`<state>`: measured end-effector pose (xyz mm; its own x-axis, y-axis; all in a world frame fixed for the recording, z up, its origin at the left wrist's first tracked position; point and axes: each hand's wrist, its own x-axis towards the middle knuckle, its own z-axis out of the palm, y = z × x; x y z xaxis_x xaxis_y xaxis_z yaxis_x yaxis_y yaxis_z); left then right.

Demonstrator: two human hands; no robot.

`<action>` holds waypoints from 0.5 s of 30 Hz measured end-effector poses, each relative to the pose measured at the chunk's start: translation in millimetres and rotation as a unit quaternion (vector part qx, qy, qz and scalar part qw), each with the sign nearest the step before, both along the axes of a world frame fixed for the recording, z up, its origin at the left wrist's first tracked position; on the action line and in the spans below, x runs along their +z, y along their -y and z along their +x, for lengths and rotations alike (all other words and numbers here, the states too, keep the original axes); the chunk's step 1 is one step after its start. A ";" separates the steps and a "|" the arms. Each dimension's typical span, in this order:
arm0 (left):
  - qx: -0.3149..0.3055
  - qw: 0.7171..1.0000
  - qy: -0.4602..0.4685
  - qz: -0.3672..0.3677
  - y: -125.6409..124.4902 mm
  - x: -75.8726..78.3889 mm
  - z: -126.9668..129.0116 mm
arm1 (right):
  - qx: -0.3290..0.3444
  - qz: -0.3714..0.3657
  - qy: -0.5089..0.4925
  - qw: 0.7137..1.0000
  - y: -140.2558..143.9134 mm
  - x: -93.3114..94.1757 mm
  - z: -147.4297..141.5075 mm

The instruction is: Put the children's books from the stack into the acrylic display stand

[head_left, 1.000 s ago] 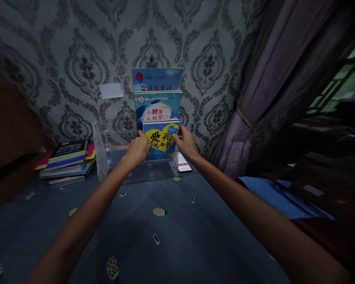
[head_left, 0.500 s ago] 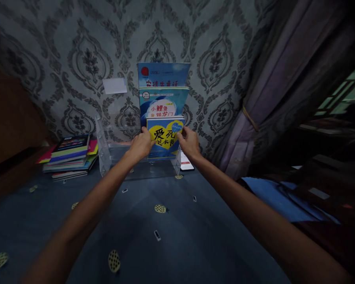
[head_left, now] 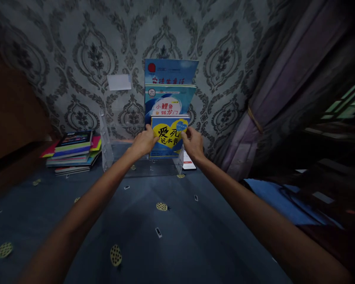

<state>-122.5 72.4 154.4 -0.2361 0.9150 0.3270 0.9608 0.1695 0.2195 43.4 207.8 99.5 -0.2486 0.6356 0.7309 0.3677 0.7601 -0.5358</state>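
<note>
A small blue book with a yellow heart [head_left: 169,138] stands upright at the front right of a clear plastic book rack [head_left: 106,136]. My left hand [head_left: 144,141] grips its left edge, thumb on the cover. On the opposite edge, my right hand [head_left: 193,141] pinches the book between thumb and fingers. Behind it rises a teal-blue book [head_left: 185,98], and higher at the back a taller blue book [head_left: 174,70]. Their lower parts are hidden by the books in front. The rack's left part holds no book.
A pile of books [head_left: 73,150] lies left of the rack. Beside the rack's right end rests a phone [head_left: 189,163]. A white card [head_left: 119,82] is on the patterned wall behind. A tied curtain [head_left: 248,134] hangs at right, near a blue item [head_left: 272,197]. Patterned cloth [head_left: 142,236] covers the table.
The view has shifted slightly, so the rack and books appear a little further right. Both hands keep hold of the small book, which has hardly moved in the rack.
</note>
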 end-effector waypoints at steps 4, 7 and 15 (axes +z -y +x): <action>-0.015 1.000 0.011 0.000 0.0 -0.8 -5.9 | -0.016 -0.012 -0.012 1.000 2.1 -3.2 -0.6; -0.023 1.000 0.019 0.000 0.7 -1.7 -10.7 | -0.014 -0.009 -0.012 1.000 3.7 -5.6 0.9; -0.053 0.998 0.019 0.011 3.9 -6.9 -25.9 | -0.003 -0.019 -0.002 1.000 3.2 -15.8 7.2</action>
<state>-148.4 68.5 147.5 -0.1511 0.9282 0.3400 0.9638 0.0620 0.2592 50.6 204.7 83.8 -0.2414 0.6643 0.7074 0.3704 0.7369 -0.5655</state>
